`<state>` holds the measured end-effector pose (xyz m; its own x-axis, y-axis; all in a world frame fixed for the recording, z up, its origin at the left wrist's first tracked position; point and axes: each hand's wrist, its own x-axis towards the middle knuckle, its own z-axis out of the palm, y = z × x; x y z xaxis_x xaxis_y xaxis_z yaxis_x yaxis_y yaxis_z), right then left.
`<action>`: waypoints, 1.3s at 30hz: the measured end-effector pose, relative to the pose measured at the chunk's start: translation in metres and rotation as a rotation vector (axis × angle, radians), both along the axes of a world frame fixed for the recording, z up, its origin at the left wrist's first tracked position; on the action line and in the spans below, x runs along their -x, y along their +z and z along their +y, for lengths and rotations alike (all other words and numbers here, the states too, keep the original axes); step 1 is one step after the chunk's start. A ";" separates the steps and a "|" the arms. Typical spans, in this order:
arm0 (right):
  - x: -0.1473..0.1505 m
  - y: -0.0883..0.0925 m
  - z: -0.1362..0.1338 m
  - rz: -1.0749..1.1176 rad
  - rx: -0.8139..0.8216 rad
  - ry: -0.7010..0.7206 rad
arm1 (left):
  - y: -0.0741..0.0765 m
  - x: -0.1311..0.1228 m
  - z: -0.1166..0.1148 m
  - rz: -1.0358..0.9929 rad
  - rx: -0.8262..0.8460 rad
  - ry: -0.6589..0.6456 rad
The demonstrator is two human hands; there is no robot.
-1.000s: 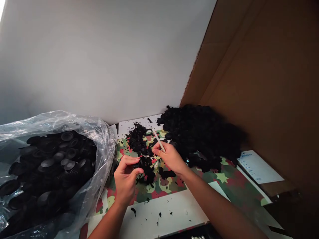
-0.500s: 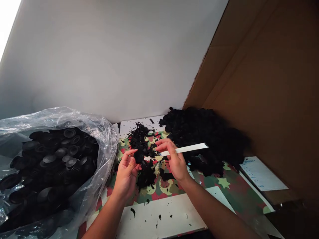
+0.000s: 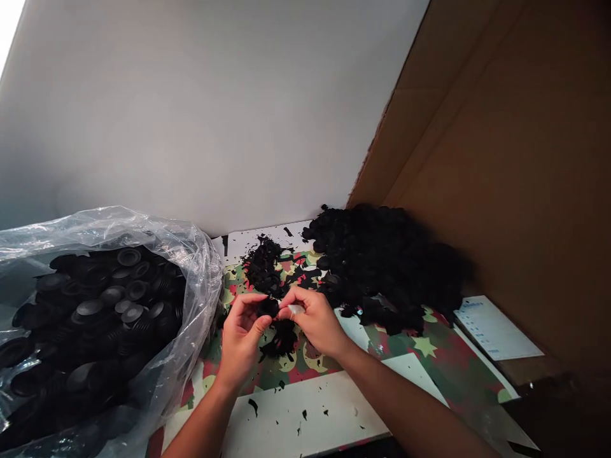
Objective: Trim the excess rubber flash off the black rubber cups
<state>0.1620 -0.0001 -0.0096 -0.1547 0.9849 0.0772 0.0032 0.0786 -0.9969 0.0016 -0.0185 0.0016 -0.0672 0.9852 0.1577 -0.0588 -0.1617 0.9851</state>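
My left hand (image 3: 243, 331) is closed around a small round black rubber cap (image 3: 268, 308), gripping it between thumb and fingers. Its dark hollow side shows. At the cap's right edge, my right hand (image 3: 312, 318) is pinched close, its fingertips touching or almost touching the rim. A white stick-like tool (image 3: 296, 309) sits in that hand; only a short piece shows, and its working tip is hidden by the fingers. Under both hands lies a heap of thin black rubber scraps (image 3: 281, 340).
A clear plastic bag (image 3: 203, 254) full of black round caps (image 3: 112, 296) stands at the left. A large black pile (image 3: 386, 267) fills the back right against a cardboard wall (image 3: 515, 159). A printed paper (image 3: 499, 327) lies at the right. More scraps (image 3: 262, 264) dot the camouflage-patterned surface (image 3: 458, 366).
My right hand has moved left to the cap and turned, so the long white tool is now mostly out of sight. My left hand still holds the cap, slightly lower.
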 end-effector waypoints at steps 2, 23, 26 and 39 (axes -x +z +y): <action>-0.005 0.003 0.004 0.047 0.028 0.054 | -0.003 0.001 -0.001 0.016 -0.038 -0.015; -0.036 -0.018 0.038 -0.211 -0.107 -0.080 | 0.014 0.000 0.005 -0.324 0.205 -0.089; -0.029 -0.013 0.029 -0.173 -0.217 -0.131 | 0.014 0.002 0.006 -0.379 0.301 -0.104; 0.005 0.005 -0.006 -0.098 -0.371 -0.070 | 0.000 0.004 0.002 0.143 -0.016 0.017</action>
